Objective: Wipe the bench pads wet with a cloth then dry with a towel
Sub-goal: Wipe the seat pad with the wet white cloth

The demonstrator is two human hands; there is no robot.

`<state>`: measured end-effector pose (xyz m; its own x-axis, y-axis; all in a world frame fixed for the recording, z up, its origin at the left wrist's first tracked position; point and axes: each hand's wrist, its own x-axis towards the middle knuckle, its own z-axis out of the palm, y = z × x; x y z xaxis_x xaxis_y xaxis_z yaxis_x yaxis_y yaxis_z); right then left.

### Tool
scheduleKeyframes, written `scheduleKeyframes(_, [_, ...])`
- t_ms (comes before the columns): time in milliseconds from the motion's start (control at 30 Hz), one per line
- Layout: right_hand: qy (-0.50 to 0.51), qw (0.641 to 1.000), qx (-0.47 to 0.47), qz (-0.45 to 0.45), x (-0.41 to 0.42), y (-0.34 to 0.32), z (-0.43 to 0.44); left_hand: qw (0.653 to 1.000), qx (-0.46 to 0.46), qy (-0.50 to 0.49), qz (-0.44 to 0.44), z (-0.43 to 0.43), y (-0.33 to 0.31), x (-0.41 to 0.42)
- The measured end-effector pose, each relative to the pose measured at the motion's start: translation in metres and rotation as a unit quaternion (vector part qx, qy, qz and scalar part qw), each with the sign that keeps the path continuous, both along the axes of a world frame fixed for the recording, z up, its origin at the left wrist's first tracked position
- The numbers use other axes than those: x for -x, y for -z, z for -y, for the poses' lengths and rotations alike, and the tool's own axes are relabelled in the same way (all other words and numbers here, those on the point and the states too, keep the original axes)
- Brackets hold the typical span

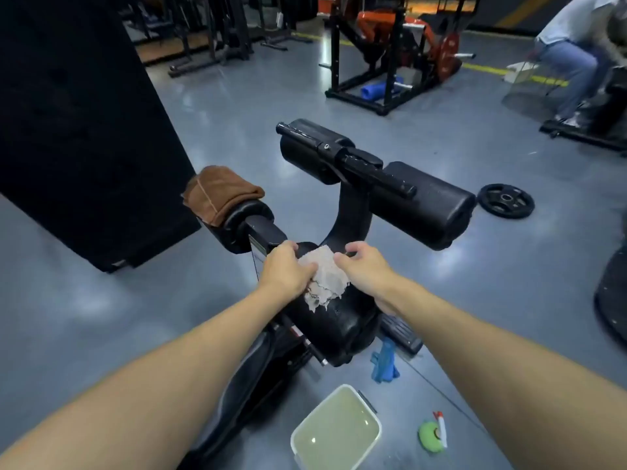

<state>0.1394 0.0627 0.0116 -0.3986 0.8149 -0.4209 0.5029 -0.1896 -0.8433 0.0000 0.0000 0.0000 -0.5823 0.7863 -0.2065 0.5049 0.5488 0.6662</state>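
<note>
Cloth (325, 276): pale, crumpled, lying on the near black roller pad (334, 320); apparently being spread for the wet wipe
Left hand (286, 271): fingers curled, pinching the cloth's left edge
Right hand (364, 266): fingers bent, pinching its upper right edge
Brown towel (220, 193): draped over the left pad, likely parked for drying
Tub (336, 432): on the floor; holds cloudy yellowish liquid

Cloth (325, 276) on near pad (334, 320) between both hands, towel (220, 193) on left roller, tub (336, 432) on floor (84, 300) below.
</note>
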Motion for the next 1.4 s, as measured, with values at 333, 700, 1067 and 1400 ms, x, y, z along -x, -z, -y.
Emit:
scheduleKeyframes(333, [-0.080, 0.973, -0.154, 0.152, 0.025, 0.008, 0.011, 0.995, -0.051, -0.012, 0.086, 0.022, 0.002, 0.015])
scheduleKeyframes(700, [-0.143, 0.983, -0.113, -0.013, 0.131, 0.103, 0.126, 0.978, -0.116, -0.115, 0.131, 0.155, 0.085, 0.111])
scheduleKeyframes(1067, [-0.293, 0.807, -0.458, 0.232, 0.187, 0.325, 0.127, 0.975, 0.167, 0.072, -0.123, 0.185, 0.318, 0.199])
scheduleKeyframes(1400, [-0.304, 0.762, -0.517, 0.244, 0.218, 0.363, 0.098, 0.963, 0.099, 0.081, -0.238, 0.200, 0.349, 0.206])
